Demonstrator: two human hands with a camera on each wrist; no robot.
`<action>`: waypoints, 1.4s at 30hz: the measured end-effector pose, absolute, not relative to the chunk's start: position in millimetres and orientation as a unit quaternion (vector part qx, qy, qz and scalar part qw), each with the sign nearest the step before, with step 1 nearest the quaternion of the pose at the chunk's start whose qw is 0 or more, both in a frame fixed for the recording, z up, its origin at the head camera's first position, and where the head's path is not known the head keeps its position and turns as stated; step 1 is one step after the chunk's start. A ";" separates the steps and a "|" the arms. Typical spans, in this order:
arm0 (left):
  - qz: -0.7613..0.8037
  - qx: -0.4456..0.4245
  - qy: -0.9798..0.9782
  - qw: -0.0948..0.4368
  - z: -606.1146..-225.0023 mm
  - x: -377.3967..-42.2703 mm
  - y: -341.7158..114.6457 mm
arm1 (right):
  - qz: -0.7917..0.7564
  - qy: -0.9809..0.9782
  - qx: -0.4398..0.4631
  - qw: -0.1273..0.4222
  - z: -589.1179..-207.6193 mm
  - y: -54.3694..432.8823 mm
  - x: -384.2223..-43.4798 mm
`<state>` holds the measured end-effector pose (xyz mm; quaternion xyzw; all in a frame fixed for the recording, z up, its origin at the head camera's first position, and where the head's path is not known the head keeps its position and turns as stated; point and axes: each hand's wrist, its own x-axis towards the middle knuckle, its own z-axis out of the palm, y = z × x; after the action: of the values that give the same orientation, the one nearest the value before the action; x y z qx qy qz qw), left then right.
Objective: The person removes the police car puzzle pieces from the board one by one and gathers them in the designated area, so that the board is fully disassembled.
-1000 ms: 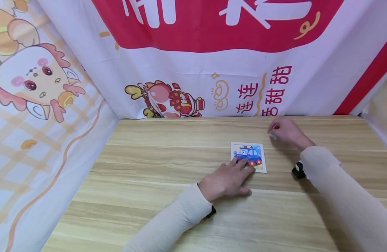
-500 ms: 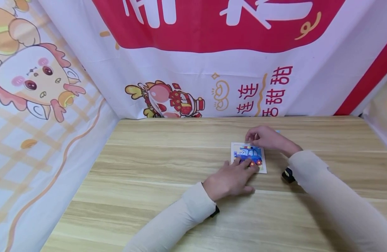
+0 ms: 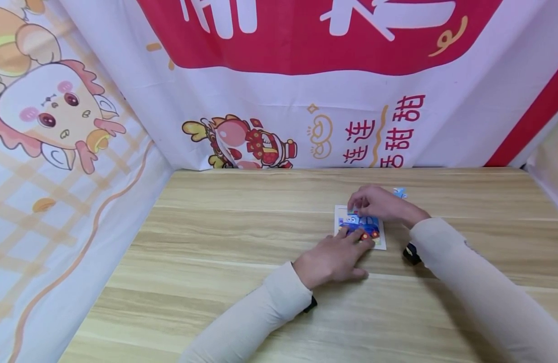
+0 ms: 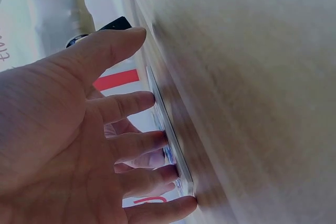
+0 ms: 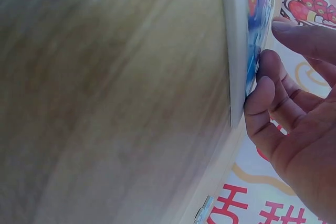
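A small square jigsaw puzzle (image 3: 382, 242) in a white frame lies flat on the wooden table, its picture a blue cartoon car with red wheels. My left hand (image 3: 333, 259) rests on its near left part, fingers spread and fairly straight; the left wrist view has the fingertips along the frame's edge. Over the puzzle's far edge, my right hand (image 3: 378, 201) has its thumb and fingers curled down at the picture, pinching a puzzle piece that the fingers mostly hide. In the right wrist view the right fingertips (image 5: 260, 95) touch the puzzle's edge.
A loose light-blue puzzle piece (image 3: 399, 192) lies on the table (image 3: 215, 227) just beyond the right hand. A printed cloth (image 3: 260, 91) hangs along the table's back edge, and another patterned cloth (image 3: 79, 201) borders the left side.
My right hand has moved left from the table's far right to the puzzle's far edge, uncovering the loose light-blue piece. The left hand has stayed on the puzzle, shifting slightly.
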<state>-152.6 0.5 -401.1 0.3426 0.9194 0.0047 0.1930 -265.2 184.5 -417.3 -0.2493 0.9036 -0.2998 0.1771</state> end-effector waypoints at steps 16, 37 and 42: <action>0.007 0.343 0.919 0.194 -402.5 -153.4 0.1 | -0.296 0.903 -0.233 0.208 -419.7 181.1 -266.4; 0.011 0.338 0.917 0.210 -400.7 -154.5 -0.9 | -0.283 0.906 -0.244 0.199 -418.1 181.6 -263.8; 0.011 0.339 0.917 0.212 -400.6 -154.5 -0.4 | -0.280 0.902 -0.264 0.197 -418.2 182.6 -263.4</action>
<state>-154.5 -0.4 -400.6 0.3393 0.9165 0.0114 0.2115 -263.4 182.6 -418.2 -0.2641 0.9016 -0.2805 0.1969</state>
